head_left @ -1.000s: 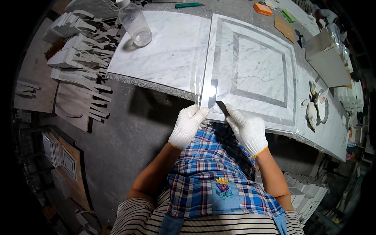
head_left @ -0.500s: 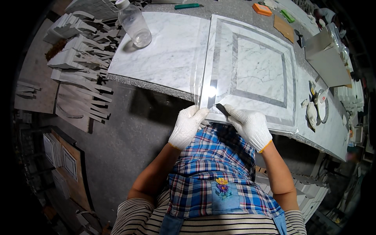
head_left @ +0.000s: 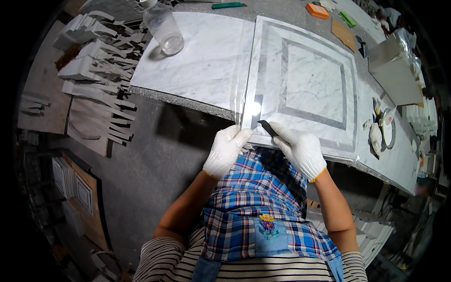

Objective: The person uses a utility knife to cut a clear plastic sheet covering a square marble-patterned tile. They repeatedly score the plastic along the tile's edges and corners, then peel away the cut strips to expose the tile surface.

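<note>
A white marble panel (head_left: 312, 77) with grey inlaid bands lies on the bench in front of me, partly under shiny clear film at its left edge. With its fingers closed, my left hand (head_left: 227, 149), in a white knit glove, grips the panel's near left corner. Some of those fingers are hidden beneath the edge. My right hand (head_left: 298, 146), gloved alike, is closed around a slim black blade-like tool (head_left: 266, 127). The tool's tip points left over the same corner, next to a bright light reflection. Whether the tip touches the surface I cannot tell.
On a plain marble slab (head_left: 206, 61) at left stands a clear plastic bottle (head_left: 165, 35). A green cutter (head_left: 227, 5), an orange box (head_left: 317, 11) and a tape roll (head_left: 388, 129) lie on the bench. A carton (head_left: 394, 73) stands right. Stacked strips (head_left: 96, 89) sit left.
The black tool and my right fingertips have shifted slightly up and left at the corner. My left hand keeps its hold with barely any movement.
</note>
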`<control>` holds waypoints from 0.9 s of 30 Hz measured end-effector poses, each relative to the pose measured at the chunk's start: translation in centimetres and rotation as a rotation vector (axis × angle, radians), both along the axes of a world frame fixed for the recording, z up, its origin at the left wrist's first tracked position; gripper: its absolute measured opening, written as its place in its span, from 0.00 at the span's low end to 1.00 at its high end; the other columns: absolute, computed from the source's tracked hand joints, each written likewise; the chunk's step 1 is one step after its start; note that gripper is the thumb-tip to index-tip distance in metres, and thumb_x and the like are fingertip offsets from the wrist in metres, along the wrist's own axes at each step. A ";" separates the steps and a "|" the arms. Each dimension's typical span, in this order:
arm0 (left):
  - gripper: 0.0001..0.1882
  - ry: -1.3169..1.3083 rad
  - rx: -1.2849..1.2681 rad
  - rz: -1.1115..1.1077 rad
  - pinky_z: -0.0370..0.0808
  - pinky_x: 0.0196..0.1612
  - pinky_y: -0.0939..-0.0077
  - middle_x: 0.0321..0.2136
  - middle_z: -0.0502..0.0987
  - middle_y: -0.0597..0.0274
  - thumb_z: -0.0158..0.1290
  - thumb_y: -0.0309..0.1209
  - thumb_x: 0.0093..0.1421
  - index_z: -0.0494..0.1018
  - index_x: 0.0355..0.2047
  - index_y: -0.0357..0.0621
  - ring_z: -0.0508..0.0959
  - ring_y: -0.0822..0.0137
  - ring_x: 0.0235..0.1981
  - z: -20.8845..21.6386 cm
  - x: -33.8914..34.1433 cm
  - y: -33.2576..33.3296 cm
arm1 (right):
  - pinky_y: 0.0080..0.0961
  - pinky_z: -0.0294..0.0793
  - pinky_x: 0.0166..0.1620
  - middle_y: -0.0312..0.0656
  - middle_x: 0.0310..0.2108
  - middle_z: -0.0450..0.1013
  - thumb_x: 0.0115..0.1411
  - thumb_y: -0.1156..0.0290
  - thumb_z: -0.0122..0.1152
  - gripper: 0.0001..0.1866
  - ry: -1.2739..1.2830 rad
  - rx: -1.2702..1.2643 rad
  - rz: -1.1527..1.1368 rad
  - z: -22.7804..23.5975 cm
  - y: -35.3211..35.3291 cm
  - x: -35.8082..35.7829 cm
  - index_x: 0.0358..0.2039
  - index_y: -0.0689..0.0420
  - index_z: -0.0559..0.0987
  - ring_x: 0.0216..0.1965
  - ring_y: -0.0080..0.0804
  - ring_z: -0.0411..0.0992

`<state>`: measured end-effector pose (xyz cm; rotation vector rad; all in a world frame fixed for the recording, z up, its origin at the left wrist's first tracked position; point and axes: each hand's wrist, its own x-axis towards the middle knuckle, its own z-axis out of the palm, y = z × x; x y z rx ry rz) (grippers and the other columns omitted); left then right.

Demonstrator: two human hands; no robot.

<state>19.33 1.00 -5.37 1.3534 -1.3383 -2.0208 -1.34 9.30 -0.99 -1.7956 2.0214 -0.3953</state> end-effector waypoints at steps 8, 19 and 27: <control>0.18 -0.001 -0.004 0.002 0.75 0.36 0.78 0.31 0.81 0.63 0.55 0.40 0.71 0.82 0.44 0.34 0.78 0.76 0.32 -0.1 0.0 0.0 | 0.39 0.78 0.33 0.42 0.28 0.82 0.66 0.59 0.63 0.19 0.048 -0.006 0.109 -0.4 -0.3 -1.2 0.58 0.42 0.82 0.28 0.44 0.80; 0.17 0.024 0.003 0.006 0.74 0.36 0.79 0.31 0.82 0.64 0.56 0.40 0.71 0.81 0.43 0.34 0.78 0.77 0.32 0.0 0.1 0.0 | 0.40 0.78 0.33 0.43 0.29 0.82 0.64 0.60 0.64 0.19 0.055 0.007 0.208 0.2 -1.2 -2.0 0.56 0.41 0.83 0.29 0.46 0.80; 0.16 -0.161 -0.135 0.137 0.76 0.36 0.73 0.27 0.81 0.59 0.56 0.37 0.70 0.81 0.41 0.32 0.78 0.72 0.29 -0.2 0.6 0.4 | 0.28 0.78 0.52 0.46 0.49 0.83 0.66 0.70 0.63 0.23 -0.554 0.050 -0.072 0.5 1.0 -3.3 0.62 0.57 0.79 0.47 0.33 0.81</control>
